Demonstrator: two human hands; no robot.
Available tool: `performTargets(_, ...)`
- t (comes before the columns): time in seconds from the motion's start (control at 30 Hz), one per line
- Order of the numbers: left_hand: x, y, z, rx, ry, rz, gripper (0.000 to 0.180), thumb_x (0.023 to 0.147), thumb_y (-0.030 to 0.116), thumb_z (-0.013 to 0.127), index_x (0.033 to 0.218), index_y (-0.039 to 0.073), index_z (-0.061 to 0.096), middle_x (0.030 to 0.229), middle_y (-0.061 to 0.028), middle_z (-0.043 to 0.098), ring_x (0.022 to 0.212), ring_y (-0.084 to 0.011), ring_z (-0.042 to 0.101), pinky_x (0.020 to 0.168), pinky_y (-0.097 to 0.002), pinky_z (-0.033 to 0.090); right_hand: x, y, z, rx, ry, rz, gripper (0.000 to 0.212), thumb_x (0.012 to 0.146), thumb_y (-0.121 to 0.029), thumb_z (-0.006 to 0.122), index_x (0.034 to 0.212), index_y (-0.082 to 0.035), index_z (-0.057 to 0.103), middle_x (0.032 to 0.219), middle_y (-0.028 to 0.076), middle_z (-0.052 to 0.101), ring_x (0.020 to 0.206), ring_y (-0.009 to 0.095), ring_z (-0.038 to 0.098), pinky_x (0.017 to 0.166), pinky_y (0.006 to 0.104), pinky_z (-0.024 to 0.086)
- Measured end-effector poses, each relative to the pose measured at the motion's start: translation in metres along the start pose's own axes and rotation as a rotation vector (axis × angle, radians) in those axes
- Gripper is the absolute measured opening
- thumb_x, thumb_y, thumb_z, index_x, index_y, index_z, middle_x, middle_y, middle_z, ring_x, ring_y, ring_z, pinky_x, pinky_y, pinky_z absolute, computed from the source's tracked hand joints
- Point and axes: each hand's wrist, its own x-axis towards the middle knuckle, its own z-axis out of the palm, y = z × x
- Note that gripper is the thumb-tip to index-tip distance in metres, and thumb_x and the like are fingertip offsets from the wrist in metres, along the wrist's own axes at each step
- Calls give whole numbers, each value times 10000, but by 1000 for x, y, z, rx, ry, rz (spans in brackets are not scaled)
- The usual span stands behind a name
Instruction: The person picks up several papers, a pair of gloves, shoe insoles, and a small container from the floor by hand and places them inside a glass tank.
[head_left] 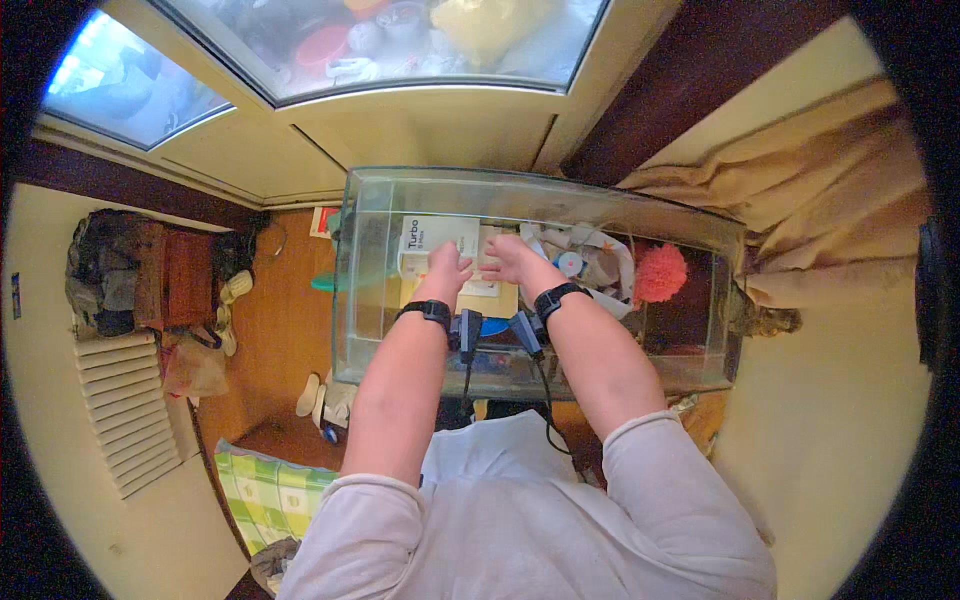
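Both my arms reach forward over a clear glass tank [540, 178] with several things inside. My left hand [447, 266] hovers above a white box [427, 233] with dark print, its fingers apart and nothing in them. Close beside it, my right hand [510, 259] is also open and empty, its fingers pointing left toward the other hand. A white strap-like band [622, 262] curves around a small blue-and-white round thing [571, 263] just right of my right hand. Farther right is a fluffy coral-pink pompom [661, 273]. Part of the tank's contents is hidden under my hands and forearms.
Glass-paned doors [420, 98] stand beyond the tank. A beige curtain [830, 190] hangs at the right. On the left are a brown wooden cabinet [187, 278], a white ribbed panel [122, 405], slippers [309, 395] and a green checked cloth [275, 490].
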Motion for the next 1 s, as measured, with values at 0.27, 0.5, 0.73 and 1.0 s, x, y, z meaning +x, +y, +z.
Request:
performTargets(0.27, -88, -9, 6, -2, 3, 140, 378, 841, 238, 389, 1180, 72, 375, 1069, -108, 473, 865, -210, 498, 695, -340, 430, -79, 6, 37, 46, 88, -233, 239, 803, -249, 465, 981, -90, 482, 953, 73, 493, 765, 189, 483, 589, 324, 417)
performTargets(0.5, -175, -3, -33, -172, -100, 423, 254, 810, 213, 470, 1004, 54, 512, 853, -71, 546, 655, -139, 518, 497, -241, 409, -140, 36, 118, -36, 114, -566, 136, 784, -171, 496, 859, -61, 524, 666, 30, 520, 468, 100, 449, 390, 228, 361)
performTargets(0.73, -250, 22, -145, -334, -15, 686, 142, 778, 161, 500, 867, 58, 541, 683, -46, 546, 580, -123, 533, 467, -251, 424, -170, 103, 237, -98, -179, -628, 108, 805, -171, 484, 842, -73, 509, 664, 19, 537, 498, 100, 498, 416, 226, 389)
performTargets(1.0, -309, -43, -310, -444, 318, 687, 144, 789, 190, 502, 855, 95, 588, 705, -17, 526, 567, -119, 476, 483, -248, 367, -160, 233, 332, -424, -275, -501, 130, 796, -213, 528, 850, -95, 514, 687, -5, 521, 525, 71, 455, 436, 205, 346)
